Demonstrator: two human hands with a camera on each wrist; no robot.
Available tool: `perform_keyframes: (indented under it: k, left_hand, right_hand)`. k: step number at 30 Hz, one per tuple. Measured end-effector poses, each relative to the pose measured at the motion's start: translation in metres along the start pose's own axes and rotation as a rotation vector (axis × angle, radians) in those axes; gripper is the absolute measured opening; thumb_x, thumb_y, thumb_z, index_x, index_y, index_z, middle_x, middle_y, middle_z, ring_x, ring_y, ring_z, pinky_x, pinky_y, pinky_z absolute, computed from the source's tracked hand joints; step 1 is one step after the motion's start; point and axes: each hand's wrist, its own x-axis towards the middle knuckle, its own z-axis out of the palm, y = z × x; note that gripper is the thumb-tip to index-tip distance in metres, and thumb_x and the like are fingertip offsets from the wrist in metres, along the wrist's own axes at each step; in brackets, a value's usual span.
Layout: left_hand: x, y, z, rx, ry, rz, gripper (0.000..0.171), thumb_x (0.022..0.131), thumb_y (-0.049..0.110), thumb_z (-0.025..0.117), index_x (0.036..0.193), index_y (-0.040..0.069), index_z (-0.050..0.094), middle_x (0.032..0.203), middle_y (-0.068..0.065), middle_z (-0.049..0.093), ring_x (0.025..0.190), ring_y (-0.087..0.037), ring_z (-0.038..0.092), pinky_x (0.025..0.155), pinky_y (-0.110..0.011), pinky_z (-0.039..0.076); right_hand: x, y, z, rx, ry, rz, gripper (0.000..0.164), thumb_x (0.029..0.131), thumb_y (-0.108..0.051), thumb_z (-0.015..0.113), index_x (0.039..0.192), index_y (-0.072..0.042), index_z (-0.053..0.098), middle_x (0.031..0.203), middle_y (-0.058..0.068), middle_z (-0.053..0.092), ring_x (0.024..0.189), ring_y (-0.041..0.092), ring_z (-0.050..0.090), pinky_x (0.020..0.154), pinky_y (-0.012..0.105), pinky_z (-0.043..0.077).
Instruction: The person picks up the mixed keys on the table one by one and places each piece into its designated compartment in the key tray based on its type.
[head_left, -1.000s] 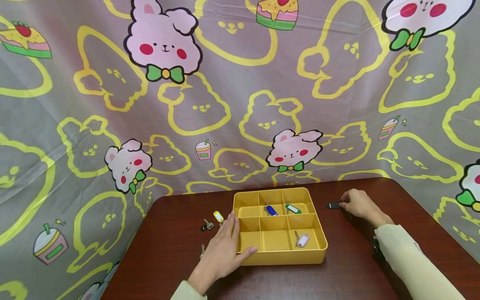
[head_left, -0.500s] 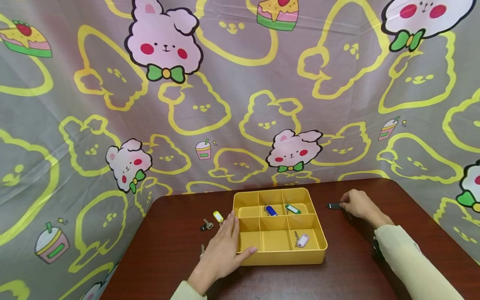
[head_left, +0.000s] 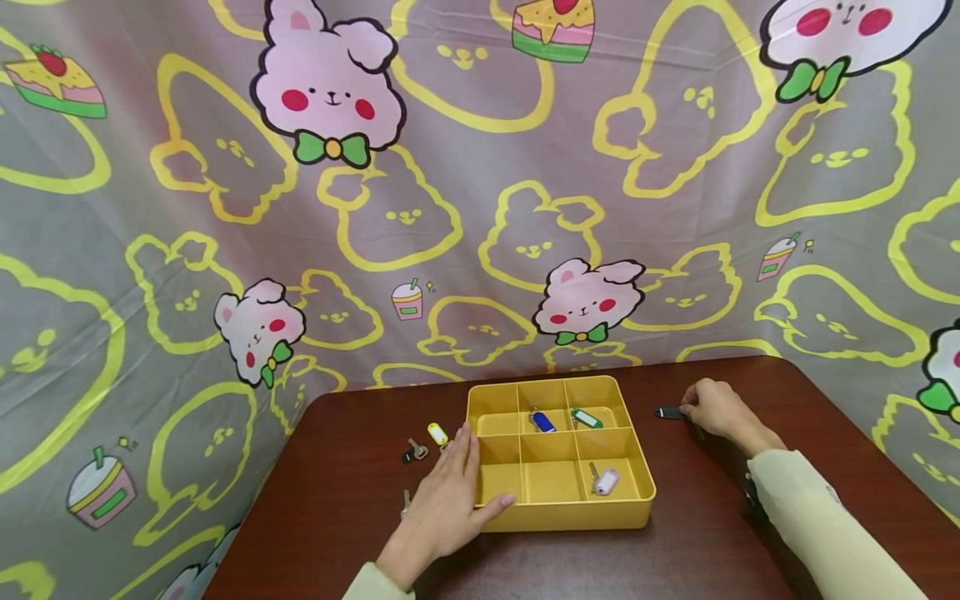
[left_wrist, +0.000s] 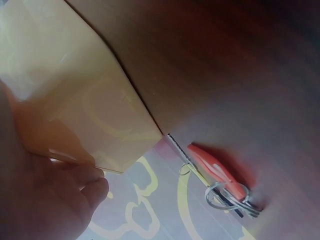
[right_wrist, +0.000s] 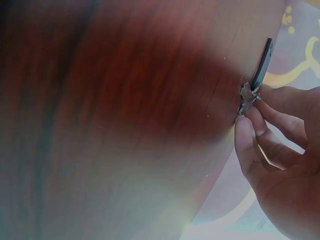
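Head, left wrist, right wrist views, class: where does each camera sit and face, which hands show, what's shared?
Head: on the head, facing forward and down to the yellow tray; left hand and right hand show.
Left wrist: on that wrist, facing the tray's side and a red tag; left hand shows.
Right wrist: on that wrist, facing the table and a dark tag; right hand shows.
Head and right wrist share that tag.

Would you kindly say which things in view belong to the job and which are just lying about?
In the job:
yellow tray, touched by the left hand
dark-tagged key, in the right hand
blue tag, green tag, pale pink tag, in tray

Lying about, perhaps waiting:
yellow tag, black tag, red tag
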Motion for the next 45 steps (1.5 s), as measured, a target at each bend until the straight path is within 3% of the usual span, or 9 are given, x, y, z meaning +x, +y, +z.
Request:
perform_keyframes:
  k: [14, 26, 45]
  left_hand:
    - [-0.001, 0.001, 0.000, -0.006, 0.008, -0.002, 0.102, 0.100, 0.075, 0.044, 0.164, -0.002, 0.028, 0.176, -0.022, 0.015, 0.165, -0.035, 0.018, 0.131, -0.049, 0.031]
    - [-0.002, 0.002, 0.000, -0.019, -0.011, -0.005, 0.101, 0.101, 0.074, 0.044, 0.165, -0.002, 0.025, 0.177, -0.020, 0.012, 0.165, -0.034, 0.017, 0.131, -0.049, 0.030]
    - [-0.001, 0.002, -0.001, -0.007, 0.003, 0.003, 0.101, 0.101, 0.074, 0.044, 0.164, -0.003, 0.027, 0.177, -0.021, 0.013, 0.164, -0.035, 0.019, 0.130, -0.049, 0.032]
  right_hand:
    - [-0.004, -0.004, 0.000, 0.009, -0.001, 0.030, 0.016, 0.099, -0.008, 0.065, 0.094, 0.004, 0.074, 0.065, 0.004, 0.065, 0.054, 0.014, 0.059, 0.055, 0.031, 0.048]
    - [-0.004, -0.005, 0.000, -0.036, 0.008, -0.021, 0.017, 0.099, -0.008, 0.065, 0.092, 0.002, 0.077, 0.067, 0.002, 0.069, 0.058, 0.014, 0.061, 0.063, 0.035, 0.052]
    - [-0.007, -0.007, -0.011, 0.011, 0.036, -0.034, 0.018, 0.100, -0.005, 0.063, 0.093, 0.002, 0.078, 0.082, 0.008, 0.075, 0.068, 0.017, 0.057, 0.058, 0.030, 0.045]
